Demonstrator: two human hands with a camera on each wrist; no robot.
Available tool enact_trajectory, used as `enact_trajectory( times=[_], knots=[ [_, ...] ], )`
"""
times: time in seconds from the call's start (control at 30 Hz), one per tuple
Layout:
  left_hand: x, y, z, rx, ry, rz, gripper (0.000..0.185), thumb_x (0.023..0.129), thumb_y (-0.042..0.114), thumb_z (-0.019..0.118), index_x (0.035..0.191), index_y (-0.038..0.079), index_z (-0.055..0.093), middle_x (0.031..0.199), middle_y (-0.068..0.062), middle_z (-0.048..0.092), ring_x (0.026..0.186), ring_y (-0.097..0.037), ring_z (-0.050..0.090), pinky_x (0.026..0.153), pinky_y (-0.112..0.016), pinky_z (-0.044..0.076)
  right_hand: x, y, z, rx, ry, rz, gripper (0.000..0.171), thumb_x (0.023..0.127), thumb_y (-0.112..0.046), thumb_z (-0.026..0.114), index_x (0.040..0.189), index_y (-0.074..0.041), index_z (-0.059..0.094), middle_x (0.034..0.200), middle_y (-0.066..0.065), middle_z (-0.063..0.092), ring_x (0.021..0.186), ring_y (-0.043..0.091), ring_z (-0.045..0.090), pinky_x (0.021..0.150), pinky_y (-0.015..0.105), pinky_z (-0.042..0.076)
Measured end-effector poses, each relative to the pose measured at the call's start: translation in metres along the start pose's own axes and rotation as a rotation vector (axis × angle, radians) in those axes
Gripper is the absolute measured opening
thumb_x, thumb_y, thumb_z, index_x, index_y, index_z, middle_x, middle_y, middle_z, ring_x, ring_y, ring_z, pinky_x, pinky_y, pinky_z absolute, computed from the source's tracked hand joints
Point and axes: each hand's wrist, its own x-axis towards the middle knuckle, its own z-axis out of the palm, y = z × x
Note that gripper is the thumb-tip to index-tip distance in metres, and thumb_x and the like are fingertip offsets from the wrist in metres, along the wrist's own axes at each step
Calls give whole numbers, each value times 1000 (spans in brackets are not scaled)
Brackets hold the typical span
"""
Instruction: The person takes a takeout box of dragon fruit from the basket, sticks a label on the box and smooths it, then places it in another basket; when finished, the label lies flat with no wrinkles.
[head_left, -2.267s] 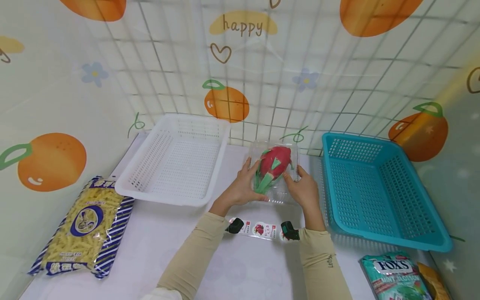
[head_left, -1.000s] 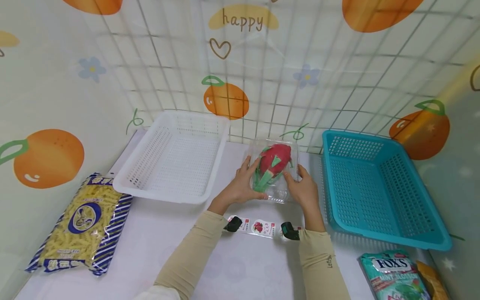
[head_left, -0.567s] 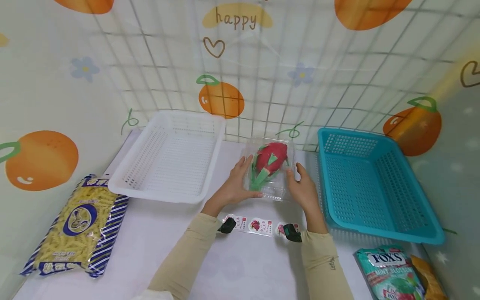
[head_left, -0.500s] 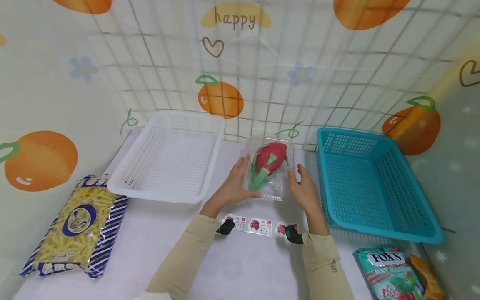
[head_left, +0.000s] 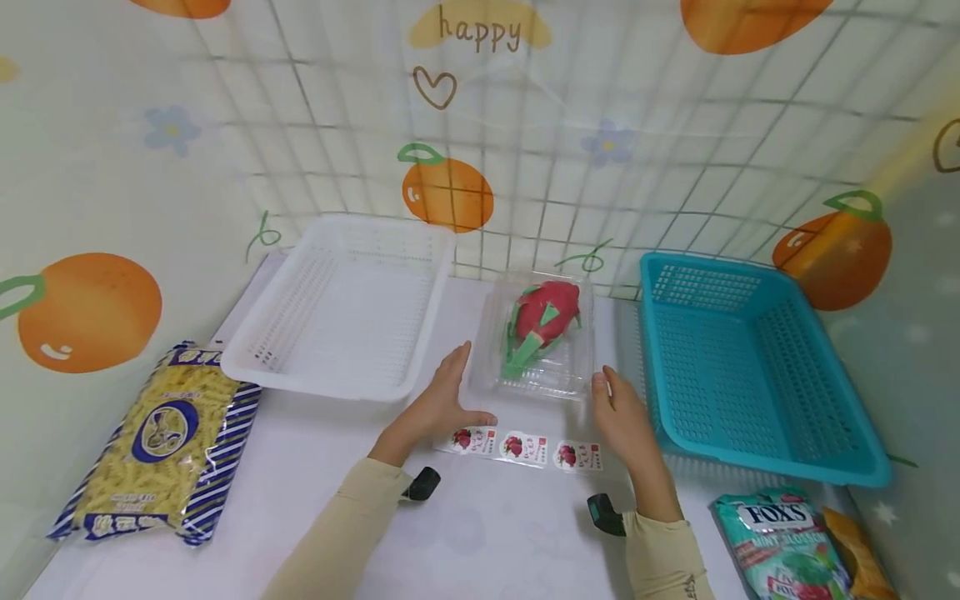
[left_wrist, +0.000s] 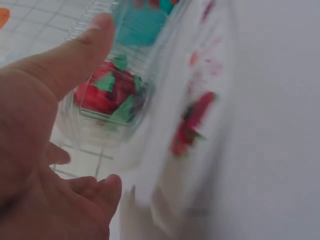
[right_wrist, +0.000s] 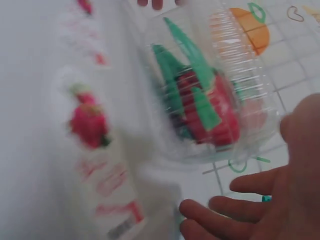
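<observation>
A clear plastic clamshell box (head_left: pixel 491 367) with a red and green dragon fruit (head_left: pixel 551 312) inside stands near the back wall. My left hand (head_left: pixel 435 408) is off the box's front left, thumb and fingers apart and holding nothing. Off the front right corner is my right hand (head_left: pixel 622 417), also without anything in its fingers. A strip of dragon fruit stickers (head_left: pixel 517 447) lies on the table in front of the box, its left end by my left thumb. In the right wrist view the fingers (right_wrist: pixel 220 220) spread below the box (right_wrist: pixel 200 155).
To the left stands a white basket (head_left: pixel 315 387), with a bag of spiral pasta (head_left: pixel 157 442) before it. A teal basket (head_left: pixel 765 467) stands on the right. At the front right lie a green FOX'S bag (head_left: pixel 780 542) and an orange-brown packet (head_left: pixel 858 550).
Both hands have let go of the clamshell box and drawn back towards the front, spreading apart. The box stays in place, and the whole sticker strip now shows.
</observation>
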Motion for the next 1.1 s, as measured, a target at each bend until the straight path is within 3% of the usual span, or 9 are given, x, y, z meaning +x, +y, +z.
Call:
enact_trajectory(
  times=[0.1,0.2,0.37,0.53,0.7,0.8,0.93,1.1],
  knots=[
    [-17,-6,1,22,10,-21,119,81,39,87,166,17,8,169,-15,15,149,-35,37,119,-52,37,-11,6,4,-85,-24,-36,69,110,-43,35,156,8,29,153,33,41,139,50,45,111,66,40],
    [-29,-11,3,44,21,-11,108,81,37,87,163,11,21,161,-16,31,132,-32,51,110,-49,46,-21,9,5,-150,-42,-63,71,107,-45,46,154,8,35,150,33,45,137,51,47,109,68,40],
    [-44,-20,7,131,35,30,86,81,33,87,150,3,45,143,-12,50,125,-27,49,107,-45,47,-37,15,11,-271,-73,-118,74,97,-46,66,148,3,47,149,28,50,136,49,49,107,64,44],
    [-50,-19,12,211,40,38,63,81,27,87,132,3,58,121,-6,58,115,-23,50,101,-42,49,-49,21,19,-380,-37,-163,66,83,-36,85,135,0,63,137,23,59,124,42,56,101,59,52],
    [-52,-14,12,253,7,23,46,85,27,84,118,7,61,106,-1,58,103,-18,48,92,-38,48,-54,20,21,-385,-13,-128,49,78,-27,89,119,-5,71,113,13,68,99,29,61,89,50,56],
    [-52,-15,12,267,-1,19,44,85,28,84,116,5,64,108,-3,62,105,-20,51,95,-40,49,-56,19,19,-385,-33,-116,43,78,-27,88,112,-6,72,101,8,70,88,23,60,81,46,54],
    [-52,-21,9,236,0,17,34,87,28,81,110,5,71,110,-6,69,106,-22,59,97,-43,50,-57,22,16,-379,-67,-137,38,82,-26,85,111,-3,75,103,12,75,94,29,65,86,52,54],
    [-51,-21,2,85,-8,4,28,91,34,74,109,13,74,95,1,70,86,-14,59,79,-35,51,-58,27,12,-365,-120,-142,38,85,-25,82,113,-1,76,110,15,76,103,34,67,92,55,52]
  ],
)
